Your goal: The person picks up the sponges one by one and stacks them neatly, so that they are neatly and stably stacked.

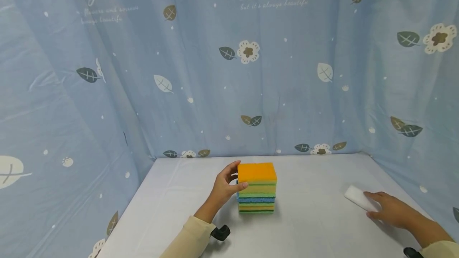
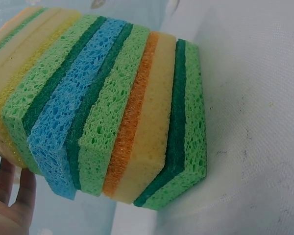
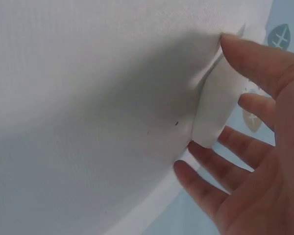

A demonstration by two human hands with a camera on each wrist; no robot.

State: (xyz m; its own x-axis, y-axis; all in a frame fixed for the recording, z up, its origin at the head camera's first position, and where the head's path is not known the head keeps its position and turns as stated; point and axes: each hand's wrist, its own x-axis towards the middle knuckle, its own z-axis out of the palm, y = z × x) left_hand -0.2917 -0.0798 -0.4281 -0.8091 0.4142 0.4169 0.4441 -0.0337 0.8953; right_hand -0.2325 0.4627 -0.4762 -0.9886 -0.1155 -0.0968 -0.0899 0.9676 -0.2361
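A stack of several sponges in layers of orange, yellow, green and blue stands on the table, its top face orange. My left hand holds the left side of its upper part, thumb at the front and fingers at the side. In the left wrist view the layers of the stack show close up, the blue one jutting out a little; some fingers are hidden behind it. Over at the right, my right hand holds a white block-shaped sponge between thumb and fingers, low at the table.
A white cloth covers the table. Blue patterned curtains hang behind it and along both sides. The right hand is close to the right-hand curtain.
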